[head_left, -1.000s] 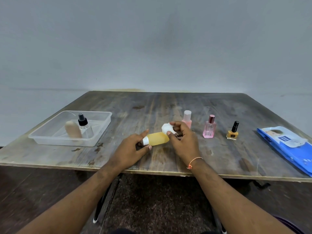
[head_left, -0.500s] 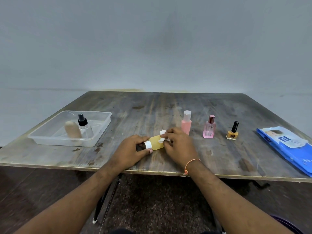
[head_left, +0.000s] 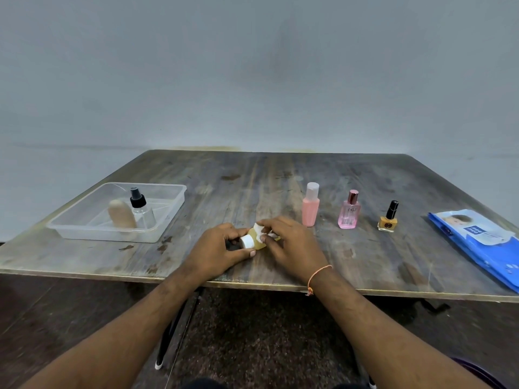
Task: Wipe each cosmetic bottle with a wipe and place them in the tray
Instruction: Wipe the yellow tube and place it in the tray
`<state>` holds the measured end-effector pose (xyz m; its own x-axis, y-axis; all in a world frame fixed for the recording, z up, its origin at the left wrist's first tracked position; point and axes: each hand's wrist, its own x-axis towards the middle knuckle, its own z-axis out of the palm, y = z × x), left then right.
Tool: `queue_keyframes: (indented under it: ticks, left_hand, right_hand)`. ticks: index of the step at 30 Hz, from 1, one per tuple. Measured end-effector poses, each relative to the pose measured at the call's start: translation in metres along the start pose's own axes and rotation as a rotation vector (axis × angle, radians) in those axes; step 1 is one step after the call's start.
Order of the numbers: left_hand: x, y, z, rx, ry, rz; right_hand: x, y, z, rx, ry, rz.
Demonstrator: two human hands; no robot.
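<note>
Yellow bottle (head_left: pixel 257 239) sideways between hands, white cap (head_left: pixel 247 242) leftward.

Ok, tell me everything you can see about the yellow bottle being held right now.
The yellow bottle is small, with a translucent amber-yellow body, likely plastic, and a white cap that is on. It lies roughly on its side, cap toward the left, low over the table near its front edge; whether it touches the wood cannot be told. The left hand grips the cap end, and the right hand presses a crumpled white wipe against the body, hiding most of it.
</note>
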<state>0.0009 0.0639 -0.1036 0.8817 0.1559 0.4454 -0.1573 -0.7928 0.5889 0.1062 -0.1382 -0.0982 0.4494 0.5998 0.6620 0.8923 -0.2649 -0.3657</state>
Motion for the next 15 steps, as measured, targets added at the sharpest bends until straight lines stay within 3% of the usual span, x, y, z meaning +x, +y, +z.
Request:
queue_keyframes:
  ticks: [8, 15]
  left_hand:
    - [-0.0015, 0.0007, -0.0024, -0.009, 0.013, -0.019]
    - [-0.0033, 0.0031, -0.0027, -0.025, 0.024, -0.018]
  right_hand:
    - [0.0067, 0.0050, -0.0047, -0.126, 0.068, 0.354]
    - [0.0052, 0.0029, -0.0025, -0.099, 0.052, 0.218]
